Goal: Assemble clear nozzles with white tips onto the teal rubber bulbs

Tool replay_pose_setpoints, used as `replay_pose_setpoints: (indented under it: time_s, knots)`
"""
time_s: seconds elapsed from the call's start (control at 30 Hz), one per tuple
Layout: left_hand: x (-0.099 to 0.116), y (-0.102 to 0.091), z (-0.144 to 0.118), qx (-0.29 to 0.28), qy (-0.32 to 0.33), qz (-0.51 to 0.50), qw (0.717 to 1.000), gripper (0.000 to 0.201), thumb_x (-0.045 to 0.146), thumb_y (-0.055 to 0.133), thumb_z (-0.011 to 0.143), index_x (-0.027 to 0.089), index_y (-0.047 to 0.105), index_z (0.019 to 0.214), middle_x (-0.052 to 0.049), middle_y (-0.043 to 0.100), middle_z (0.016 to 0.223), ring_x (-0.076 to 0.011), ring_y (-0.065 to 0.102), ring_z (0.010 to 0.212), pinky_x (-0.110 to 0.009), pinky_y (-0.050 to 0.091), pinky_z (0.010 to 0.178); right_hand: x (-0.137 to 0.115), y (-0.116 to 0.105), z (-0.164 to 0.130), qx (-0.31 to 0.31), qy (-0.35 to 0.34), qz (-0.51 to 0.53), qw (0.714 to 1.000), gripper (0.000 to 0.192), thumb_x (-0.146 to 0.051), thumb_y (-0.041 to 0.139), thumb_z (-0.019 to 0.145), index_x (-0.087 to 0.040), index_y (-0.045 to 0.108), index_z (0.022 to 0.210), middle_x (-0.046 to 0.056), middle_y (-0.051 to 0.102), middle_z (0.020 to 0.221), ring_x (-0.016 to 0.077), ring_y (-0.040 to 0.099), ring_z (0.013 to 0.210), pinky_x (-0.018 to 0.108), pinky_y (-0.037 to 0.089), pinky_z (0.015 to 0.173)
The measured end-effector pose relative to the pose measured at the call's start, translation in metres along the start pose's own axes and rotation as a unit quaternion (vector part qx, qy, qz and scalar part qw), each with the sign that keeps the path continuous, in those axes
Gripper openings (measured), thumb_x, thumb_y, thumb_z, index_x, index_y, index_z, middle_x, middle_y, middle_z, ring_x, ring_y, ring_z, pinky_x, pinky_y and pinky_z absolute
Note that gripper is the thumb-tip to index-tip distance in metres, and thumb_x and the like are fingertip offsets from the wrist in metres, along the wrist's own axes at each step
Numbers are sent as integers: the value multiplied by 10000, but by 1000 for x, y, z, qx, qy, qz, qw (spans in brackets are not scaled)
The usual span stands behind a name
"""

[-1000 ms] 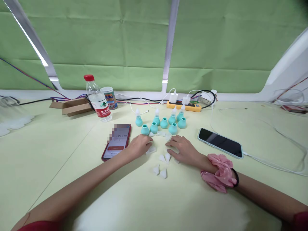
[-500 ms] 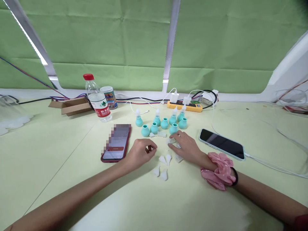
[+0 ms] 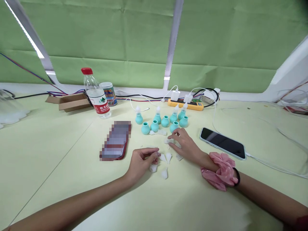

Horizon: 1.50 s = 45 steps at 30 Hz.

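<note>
My right hand [image 3: 187,144] has its thumb and forefinger closed about a short clear plastic tube [image 3: 166,141] lying on the table. My left hand [image 3: 143,163] is pinched beside the white soft nozzle tips [image 3: 168,158]; what its fingertips hold, if anything, I cannot make out. Another nozzle tip [image 3: 153,168] lies under that hand, and one more [image 3: 164,173] is nearer me. Beyond the hands stand several open turquoise rubber bulbs [image 3: 145,129]. Behind them are several bulbs fitted with clear tubes and tips, like nasal aspirators [image 3: 139,118]. A loose clear tube [image 3: 162,132] lies before the bulbs.
A red-cased phone [image 3: 115,141] lies left, a charging phone [image 3: 222,142] right. Behind are a red-capped water bottle [image 3: 97,99], a can [image 3: 109,93], an open cardboard box [image 3: 74,102] and a yellow power strip [image 3: 185,105] with cables.
My left hand has moved slightly right, over the nozzle tips, its fingers stretching forward. My right fingers have closed in on the clear tube, which has shifted slightly left. The view has shifted slightly.
</note>
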State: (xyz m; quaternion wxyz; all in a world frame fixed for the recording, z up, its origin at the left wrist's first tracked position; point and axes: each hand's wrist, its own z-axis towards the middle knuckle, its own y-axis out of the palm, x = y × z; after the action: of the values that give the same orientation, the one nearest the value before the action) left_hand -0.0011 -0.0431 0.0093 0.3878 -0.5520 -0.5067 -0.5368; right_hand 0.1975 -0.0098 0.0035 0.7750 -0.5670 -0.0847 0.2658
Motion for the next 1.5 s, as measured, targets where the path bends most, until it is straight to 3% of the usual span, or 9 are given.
replay_pose_setpoints:
  time_s: [0.17,0.37,0.5,0.7,0.87,1.0,1.23,1.33,1.5]
  knots:
    - [-2,-2,2,-4,-14,-4,1000,284,258,681,611,83,673,835,-98,669,758,-112,576,533,-259,498,571,-2,-1,-2,-20,-37,16,999,157,-227,463,805,-152,554,909,89,551,920,211,495,870,356,436,747]
    - [-4,0,1,-18,40,-8,999,239,247,687,582,127,693,788,-44,590,782,-103,554,583,-237,505,551,-3,-5,0,-77,-36,34,996,280,-238,416,834,-184,483,1100,84,549,919,209,513,888,363,450,745]
    - [-7,-1,1,-15,36,-1,999,181,236,690,581,119,691,720,-38,583,745,-99,550,550,-237,495,542,-5,-9,0,-91,-36,19,995,249,-190,405,824,-152,516,1043,104,512,915,222,496,897,367,451,738]
    - [-7,-2,2,1,-1,0,1000,191,233,702,575,102,662,708,-25,603,592,-91,526,471,-223,443,486,-3,-6,-2,-50,-39,36,997,198,-162,436,786,-152,496,974,102,510,947,214,511,888,354,459,730]
    - [-5,-1,1,23,36,24,999,161,218,697,565,114,667,686,-28,609,658,-74,503,457,-213,426,468,-5,-2,-4,-3,-34,68,997,229,-193,418,801,-157,447,1025,85,552,916,185,549,782,330,470,669]
    - [-5,-1,-1,32,71,49,996,125,206,680,581,133,685,682,-54,643,732,-132,575,609,-233,479,569,-10,-2,-5,53,-57,83,994,291,-216,407,808,-157,421,1092,80,578,872,166,557,713,302,467,625]
    - [-5,-1,-3,27,63,44,997,177,226,676,604,144,702,759,-68,674,811,-185,608,748,-256,517,620,-19,-6,-7,46,-52,189,980,224,-205,459,766,-191,516,981,60,615,875,158,580,732,297,475,665]
    - [-5,-2,-4,21,54,30,998,208,235,673,612,140,695,796,-75,675,844,-192,614,764,-275,527,650,-28,-12,-8,31,13,352,935,238,-225,527,735,-204,505,971,53,617,911,166,592,804,313,488,723]
    - [-4,-2,-5,29,71,24,997,199,238,665,624,129,675,790,-75,675,819,-187,616,745,-288,522,662,-44,-18,-11,-51,115,638,759,229,-243,612,693,-189,477,870,66,636,856,178,606,805,321,494,685]
